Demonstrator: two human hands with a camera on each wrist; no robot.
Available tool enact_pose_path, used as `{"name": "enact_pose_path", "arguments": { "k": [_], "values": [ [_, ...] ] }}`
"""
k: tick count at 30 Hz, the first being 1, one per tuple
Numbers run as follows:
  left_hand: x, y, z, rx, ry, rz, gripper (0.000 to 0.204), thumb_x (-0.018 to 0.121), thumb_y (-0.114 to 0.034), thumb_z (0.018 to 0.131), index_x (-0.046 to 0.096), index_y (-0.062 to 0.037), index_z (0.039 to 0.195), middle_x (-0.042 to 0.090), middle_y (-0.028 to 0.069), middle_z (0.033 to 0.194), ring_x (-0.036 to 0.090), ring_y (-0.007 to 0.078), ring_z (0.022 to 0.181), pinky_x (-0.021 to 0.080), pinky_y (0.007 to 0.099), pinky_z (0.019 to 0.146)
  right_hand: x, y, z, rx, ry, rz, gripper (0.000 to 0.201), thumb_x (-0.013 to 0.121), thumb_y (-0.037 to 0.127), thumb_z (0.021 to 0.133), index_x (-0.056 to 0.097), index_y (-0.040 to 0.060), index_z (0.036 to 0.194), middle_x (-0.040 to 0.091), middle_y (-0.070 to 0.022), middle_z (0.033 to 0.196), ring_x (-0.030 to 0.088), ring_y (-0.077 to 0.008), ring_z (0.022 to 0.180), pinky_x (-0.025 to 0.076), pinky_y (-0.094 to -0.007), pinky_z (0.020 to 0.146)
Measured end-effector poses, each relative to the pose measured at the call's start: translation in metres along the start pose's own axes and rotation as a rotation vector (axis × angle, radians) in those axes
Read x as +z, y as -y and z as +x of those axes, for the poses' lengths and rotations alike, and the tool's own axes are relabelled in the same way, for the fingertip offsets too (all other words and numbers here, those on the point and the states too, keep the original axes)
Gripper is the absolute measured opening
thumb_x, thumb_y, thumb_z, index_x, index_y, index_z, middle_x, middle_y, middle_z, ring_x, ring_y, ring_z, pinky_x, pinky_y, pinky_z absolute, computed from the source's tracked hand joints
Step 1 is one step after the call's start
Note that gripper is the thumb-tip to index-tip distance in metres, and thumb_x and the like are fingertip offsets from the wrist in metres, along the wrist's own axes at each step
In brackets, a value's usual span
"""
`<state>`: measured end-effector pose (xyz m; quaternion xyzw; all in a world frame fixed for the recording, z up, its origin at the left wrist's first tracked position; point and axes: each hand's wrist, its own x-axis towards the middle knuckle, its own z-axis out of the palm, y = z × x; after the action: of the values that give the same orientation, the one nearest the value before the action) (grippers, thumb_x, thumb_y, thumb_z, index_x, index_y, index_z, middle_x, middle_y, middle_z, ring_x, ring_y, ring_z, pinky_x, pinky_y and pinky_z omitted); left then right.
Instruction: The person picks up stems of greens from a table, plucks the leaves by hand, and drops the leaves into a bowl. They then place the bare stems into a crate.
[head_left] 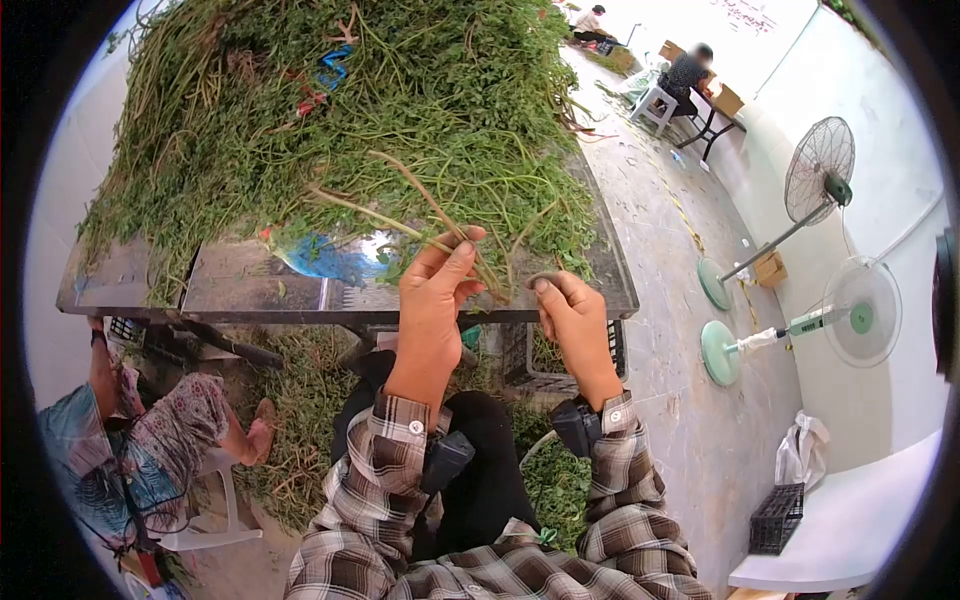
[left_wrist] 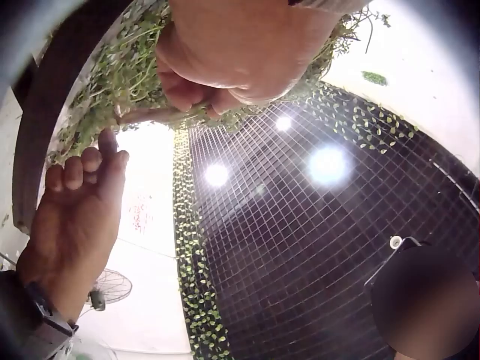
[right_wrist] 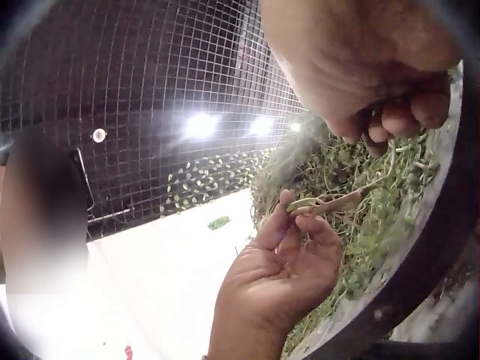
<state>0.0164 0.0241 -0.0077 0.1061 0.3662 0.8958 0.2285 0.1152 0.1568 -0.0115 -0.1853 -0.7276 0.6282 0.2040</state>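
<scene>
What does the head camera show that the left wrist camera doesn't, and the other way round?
Only the head view: the black crate by the white table, and the white stool.
Only the left wrist view: the ceiling grid and its lights.
Both: left hand, right hand, pinched stems, green heap.

Illegible red writing (head_left: 748,16) on white wall (head_left: 850,75)

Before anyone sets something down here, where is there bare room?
On the table, a mostly bare strip lies between the heaped greens and the front edge, left of the blue patch. The visible white surface beside the black crate also looks bare. Farther back, greens crowd the table.
</scene>
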Motion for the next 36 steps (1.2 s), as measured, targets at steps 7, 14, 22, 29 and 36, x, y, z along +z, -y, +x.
{"name": "enact_pose_path", "arguments": {
  "k": [7,14,22,29,36],
  "values": [
    [0.003,0.000,-0.001,-0.042,0.019,0.057,0.018,0.056,-0.013,0.088,0.062,-0.0059,0.103,0.058,-0.0038,0.087,0.052,0.0043,0.074,0.046,0.0197,0.061,0.024,0.024,0.003,-0.266,0.034,-0.182,0.025,0.054,0.008,0.083,0.058,0.0002,0.107,0.061,-0.0044,0.088,0.053,-0.0085,0.067,0.043,-0.0230,0.059],
    [0.001,-0.001,-0.001,-0.044,0.039,0.089,0.017,0.057,-0.013,0.087,0.062,-0.0070,0.103,0.061,-0.0019,0.094,0.053,0.0044,0.074,0.046,0.0197,0.062,0.027,0.026,0.007,-0.189,0.132,-0.234,0.019,0.054,0.006,0.082,0.058,-0.0023,0.099,0.059,-0.0062,0.085,0.055,-0.0128,0.071,0.045,-0.0259,0.064],
    [-0.004,0.004,0.002,-0.016,0.020,0.072,0.017,0.057,-0.015,0.088,0.062,-0.0041,0.101,0.061,-0.0002,0.091,0.053,0.0049,0.072,0.045,0.0204,0.059,0.010,0.016,0.018,0.020,-0.013,0.673,0.008,0.051,0.008,0.087,0.053,0.0032,0.094,0.052,-0.0015,0.073,0.043,-0.0050,0.053,0.033,-0.0207,0.042],
    [0.005,0.006,-0.001,0.003,0.041,0.068,0.019,0.056,-0.017,0.089,0.061,-0.0013,0.098,0.060,0.0008,0.086,0.054,0.0071,0.068,0.048,0.0219,0.055,0.000,0.010,0.026,0.155,0.053,0.997,0.007,0.046,0.012,0.089,0.049,0.0055,0.087,0.044,0.0005,0.071,0.037,-0.0067,0.054,0.030,-0.0209,0.043],
    [-0.006,-0.001,0.004,0.065,-0.028,0.016,0.020,0.057,-0.018,0.088,0.061,-0.0008,0.098,0.060,0.0010,0.082,0.054,0.0069,0.067,0.049,0.0215,0.054,-0.028,0.003,0.036,0.054,0.187,1.221,0.010,0.044,0.014,0.090,0.049,0.0069,0.085,0.045,-0.0004,0.072,0.038,-0.0074,0.057,0.033,-0.0204,0.043]
  ]
}}
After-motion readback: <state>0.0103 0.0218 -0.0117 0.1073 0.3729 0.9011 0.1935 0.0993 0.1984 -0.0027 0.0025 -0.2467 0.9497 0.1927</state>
